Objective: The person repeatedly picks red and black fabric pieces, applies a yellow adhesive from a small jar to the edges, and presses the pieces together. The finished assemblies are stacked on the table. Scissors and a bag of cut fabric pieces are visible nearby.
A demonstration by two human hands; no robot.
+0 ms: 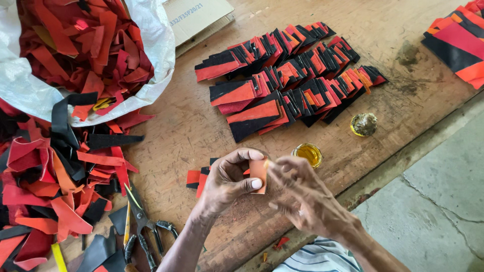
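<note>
Gluing step: left hand [227, 181] pinching orange piece [258, 173], right hand [297, 194] fingers pressing its edge; glue pot [308, 153] sitting just beyond. Next probably needs aligned placement.

This is a small craft workshop for hand-cut leather work. A worn, stained wooden workbench [201, 126] carries rows of stacked red, orange and black cut pieces [287, 75] towards its far edge. A white sack [156, 45] spills scraps at the far left corner, with more offcuts [50, 181] heaped along the left edge. Shears [143, 224] and an open tin of yellow glue [308, 153] sit near the front edge, above a cracked concrete floor [433, 201].
</note>
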